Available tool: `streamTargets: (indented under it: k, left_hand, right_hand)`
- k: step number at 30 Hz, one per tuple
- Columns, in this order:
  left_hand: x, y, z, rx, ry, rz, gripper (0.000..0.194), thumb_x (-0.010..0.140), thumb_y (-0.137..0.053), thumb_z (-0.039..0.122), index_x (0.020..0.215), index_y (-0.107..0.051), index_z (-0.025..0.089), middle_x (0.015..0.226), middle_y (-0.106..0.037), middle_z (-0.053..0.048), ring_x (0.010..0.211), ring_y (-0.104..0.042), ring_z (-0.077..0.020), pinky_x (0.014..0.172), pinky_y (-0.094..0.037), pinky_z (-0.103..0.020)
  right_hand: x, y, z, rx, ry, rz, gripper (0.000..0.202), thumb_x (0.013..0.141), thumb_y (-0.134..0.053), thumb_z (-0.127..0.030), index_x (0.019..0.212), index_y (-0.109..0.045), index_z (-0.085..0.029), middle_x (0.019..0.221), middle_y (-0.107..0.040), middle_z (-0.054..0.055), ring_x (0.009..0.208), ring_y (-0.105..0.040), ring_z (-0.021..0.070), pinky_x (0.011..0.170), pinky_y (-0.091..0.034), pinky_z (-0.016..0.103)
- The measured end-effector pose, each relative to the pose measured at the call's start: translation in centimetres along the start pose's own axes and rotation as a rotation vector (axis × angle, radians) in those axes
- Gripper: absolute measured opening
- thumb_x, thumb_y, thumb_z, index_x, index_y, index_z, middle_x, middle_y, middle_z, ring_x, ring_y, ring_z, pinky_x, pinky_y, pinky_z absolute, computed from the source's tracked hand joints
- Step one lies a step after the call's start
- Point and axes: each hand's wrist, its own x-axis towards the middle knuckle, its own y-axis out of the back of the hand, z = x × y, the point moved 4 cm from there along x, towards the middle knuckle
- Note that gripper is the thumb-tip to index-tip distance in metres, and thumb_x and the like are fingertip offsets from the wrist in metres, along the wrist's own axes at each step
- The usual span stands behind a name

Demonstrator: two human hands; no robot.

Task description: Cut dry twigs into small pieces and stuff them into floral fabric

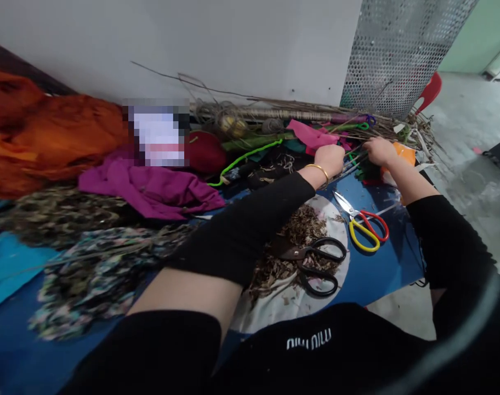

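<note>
My left hand [331,160], with a gold bangle at the wrist, is closed near the back right of the table. My right hand [380,151] is beside it, its fingers bent and pinched together. Between the two hands run thin greyish twigs [356,159], and both hands appear closed on them; the fingertips are partly hidden. Pink cloth [311,135] lies just behind my left hand. An orange piece [404,154] is by my right wrist. In front of the hands lie scissors with red and yellow handles [363,229], blades apart.
Black-handled scissors [322,252] rest on dry brown scraps [307,224] over a round white sheet [340,211]. Purple cloth [151,186], orange cloth [61,131] and patterned braided fabric [89,280] cover the left side. Long sticks [274,114] lie along the white panel [242,44].
</note>
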Motion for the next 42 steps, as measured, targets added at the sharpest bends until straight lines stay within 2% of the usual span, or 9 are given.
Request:
streamTargets:
  k: [5,10,13,20,26,30,35,40,42]
  left_hand:
    - [2.4,-1.6,-1.6,-0.022,0.023,0.035,0.043,0.098,-0.041,0.008,0.121,-0.078,0.006,0.120,-0.077,-0.022,0.117,-0.071,-0.0324,0.092,-0.055,-0.039]
    - [4.6,-0.6,-4.9,-0.058,0.093,0.099,0.039,0.097,-0.046,0.018,0.113,-0.080,0.008,0.117,-0.078,-0.017,0.110,-0.068,-0.0268,0.094,-0.050,-0.038]
    - [5.7,0.1,-5.9,-0.107,0.136,0.124,0.039,0.095,-0.048,0.019,0.113,-0.081,0.011,0.118,-0.079,-0.015,0.109,-0.067,-0.0268,0.097,-0.049,-0.037]
    - [6.3,0.7,-6.1,-0.135,0.120,0.173,0.041,0.096,-0.048,0.020,0.119,-0.081,0.013,0.120,-0.078,-0.014,0.115,-0.066,-0.0266,0.100,-0.047,-0.037]
    - [6.8,0.8,-6.8,-0.147,0.114,0.177,0.040,0.098,-0.047,0.023,0.121,-0.080,0.018,0.120,-0.078,-0.010,0.116,-0.066,-0.0268,0.101,-0.048,-0.040]
    - [5.6,0.7,-6.2,-0.117,0.083,0.147,0.041,0.097,-0.047,0.022,0.126,-0.076,0.018,0.127,-0.075,-0.010,0.121,-0.064,-0.0266,0.104,-0.048,-0.040]
    - [3.4,0.8,-4.0,-0.040,-0.076,0.214,0.048,0.094,-0.044,0.015,0.138,-0.064,0.010,0.140,-0.064,-0.021,0.126,-0.061,-0.0349,0.101,-0.049,-0.046]
    - [4.7,-0.8,-2.3,-0.075,-0.441,0.127,0.037,0.093,-0.046,0.016,0.115,-0.076,0.019,0.145,-0.062,-0.013,0.149,-0.043,-0.0316,0.125,-0.030,-0.049]
    - [5.6,-1.5,-2.4,-0.029,-0.519,0.091,0.032,0.091,-0.050,0.018,0.107,-0.078,0.020,0.147,-0.061,-0.011,0.152,-0.039,-0.0315,0.130,-0.021,-0.051]
  right_hand:
    - [-0.3,-1.2,0.1,-0.036,0.066,0.007,0.046,0.089,-0.046,-0.016,0.123,-0.077,-0.015,0.123,-0.075,0.017,0.116,-0.063,0.0308,0.095,-0.046,0.039]
    - [-0.7,-1.2,-0.3,-0.009,0.045,0.051,0.041,0.093,-0.045,-0.023,0.118,-0.077,-0.015,0.120,-0.076,0.017,0.114,-0.065,0.0312,0.091,-0.045,0.038]
    - [-0.2,-0.8,-1.3,0.042,0.062,0.080,0.043,0.094,-0.044,-0.022,0.120,-0.077,-0.017,0.121,-0.078,0.014,0.112,-0.067,0.0298,0.091,-0.044,0.038]
    - [1.7,-0.6,-3.3,0.050,0.058,0.009,0.043,0.090,-0.047,-0.021,0.117,-0.081,-0.020,0.120,-0.078,0.012,0.104,-0.069,0.0279,0.081,-0.044,0.036]
    - [2.4,-0.7,-3.3,0.024,0.032,-0.050,0.039,0.091,-0.050,-0.022,0.118,-0.079,-0.022,0.120,-0.078,0.012,0.108,-0.070,0.0294,0.082,-0.046,0.035]
    - [2.1,-0.3,-3.1,0.046,-0.039,-0.015,0.038,0.094,-0.048,-0.025,0.118,-0.078,-0.023,0.120,-0.078,0.011,0.108,-0.070,0.0293,0.081,-0.047,0.034]
    - [0.7,1.2,-1.9,0.092,-0.068,0.149,0.040,0.094,-0.046,-0.027,0.118,-0.077,-0.021,0.120,-0.077,0.012,0.108,-0.068,0.0300,0.081,-0.046,0.035]
    - [-0.4,1.5,-0.4,0.180,-0.103,0.174,0.038,0.092,-0.048,-0.026,0.117,-0.076,-0.021,0.120,-0.077,0.012,0.107,-0.066,0.0308,0.083,-0.046,0.037]
    - [-0.6,1.5,-0.1,0.216,-0.087,0.158,0.038,0.092,-0.048,-0.026,0.117,-0.076,-0.020,0.120,-0.076,0.012,0.107,-0.066,0.0304,0.084,-0.047,0.037]
